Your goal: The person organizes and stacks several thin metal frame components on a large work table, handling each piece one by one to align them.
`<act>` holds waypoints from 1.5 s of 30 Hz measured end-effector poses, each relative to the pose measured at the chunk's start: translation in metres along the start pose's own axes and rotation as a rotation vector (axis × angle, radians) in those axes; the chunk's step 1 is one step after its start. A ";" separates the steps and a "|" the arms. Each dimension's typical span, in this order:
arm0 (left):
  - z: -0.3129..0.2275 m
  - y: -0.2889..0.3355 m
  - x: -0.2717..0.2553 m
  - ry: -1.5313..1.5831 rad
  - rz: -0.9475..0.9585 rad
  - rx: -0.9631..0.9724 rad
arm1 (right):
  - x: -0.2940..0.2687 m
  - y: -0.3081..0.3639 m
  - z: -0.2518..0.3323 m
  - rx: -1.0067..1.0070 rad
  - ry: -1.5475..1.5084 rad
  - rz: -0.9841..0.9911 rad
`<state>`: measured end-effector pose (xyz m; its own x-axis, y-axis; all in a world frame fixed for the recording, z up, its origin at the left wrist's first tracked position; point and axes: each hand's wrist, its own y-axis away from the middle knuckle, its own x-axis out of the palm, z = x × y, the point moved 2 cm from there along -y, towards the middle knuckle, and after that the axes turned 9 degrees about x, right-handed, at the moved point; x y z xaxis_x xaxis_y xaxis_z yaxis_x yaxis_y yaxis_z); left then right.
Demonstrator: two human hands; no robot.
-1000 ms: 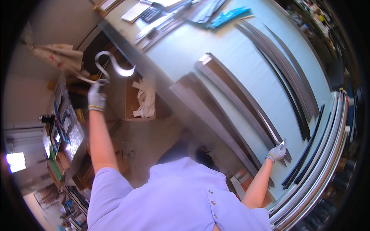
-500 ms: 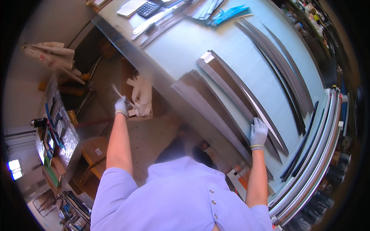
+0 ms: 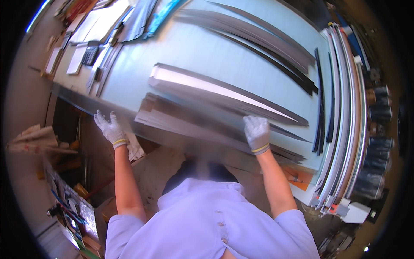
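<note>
My left hand [image 3: 110, 128], in a pale knitted glove, is raised near the table's front edge with fingers spread and nothing in it. Just right of it lies the near bundle of long grey strips [image 3: 181, 127], its left end fanned out. Above the right part of that bundle is my gloved right hand [image 3: 257, 133]. Its fingers are curled together, and what they hold, if anything, is hidden. A second bundle of grey strips [image 3: 185, 77] lies farther back, with a long white face [image 3: 215, 92] showing along it.
More grey strips [image 3: 258, 32] lie toward the back of the pale table [image 3: 133, 58]. A calculator [image 3: 90, 55] and papers [image 3: 101, 21] are at the far left. Long rails [image 3: 345, 116] line the right edge. White scraps [image 3: 136, 149] show below the left hand.
My view has turned, so the table now runs across it. The left hand has let go of a whitish strip and come to the table edge. My right hand's fingers have curled.
</note>
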<state>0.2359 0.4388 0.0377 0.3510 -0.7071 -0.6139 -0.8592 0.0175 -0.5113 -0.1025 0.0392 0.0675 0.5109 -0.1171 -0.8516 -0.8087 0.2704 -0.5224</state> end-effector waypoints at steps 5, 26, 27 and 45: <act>-0.132 0.033 0.051 0.095 0.178 0.256 | -0.014 0.066 0.021 0.129 -0.155 0.205; -0.373 0.237 0.219 0.031 1.104 1.117 | 0.015 0.163 -0.265 1.558 -0.271 -0.449; -0.374 0.236 0.219 0.028 1.107 1.117 | 0.016 0.163 -0.266 1.543 -0.258 -0.455; -0.376 0.236 0.218 0.040 1.083 1.129 | 0.029 0.150 -0.259 1.490 -0.323 -0.387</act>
<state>-0.0302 0.0223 0.0094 -0.2514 -0.0251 -0.9676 0.0325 0.9989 -0.0344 -0.2846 -0.1713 -0.0468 0.8066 -0.2511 -0.5352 0.2841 0.9585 -0.0215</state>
